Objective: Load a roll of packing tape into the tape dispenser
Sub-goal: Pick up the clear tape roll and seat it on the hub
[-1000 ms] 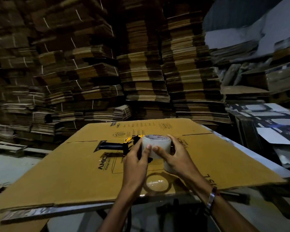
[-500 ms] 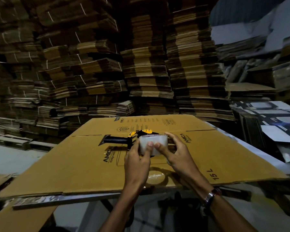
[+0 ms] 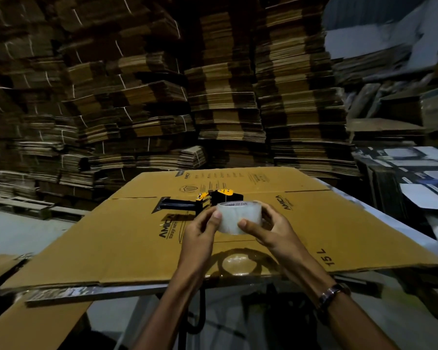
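Observation:
A clear roll of packing tape (image 3: 238, 217) is held upright above the flattened cardboard sheet (image 3: 127, 243). My left hand (image 3: 200, 233) grips its left side with the thumb on the front face. On the right side my right hand (image 3: 273, 229) holds it, thumb pressed on the front. Just behind the roll, the black and yellow tape dispenser (image 3: 213, 199) lies on its side on the cardboard, its dark handle pointing left. The roll hides part of the dispenser.
The cardboard lies on a table whose metal edge (image 3: 86, 291) shows in front. A ring of shadow and light (image 3: 238, 263) falls on the cardboard under the roll. Tall stacks of flat cartons (image 3: 225, 97) fill the background, with printed boxes (image 3: 415, 178) at the right.
Both hands have lifted the roll slightly up and toward me, away from the dispenser. My left thumb has shifted along the roll's front face. The camera has tilted a little.

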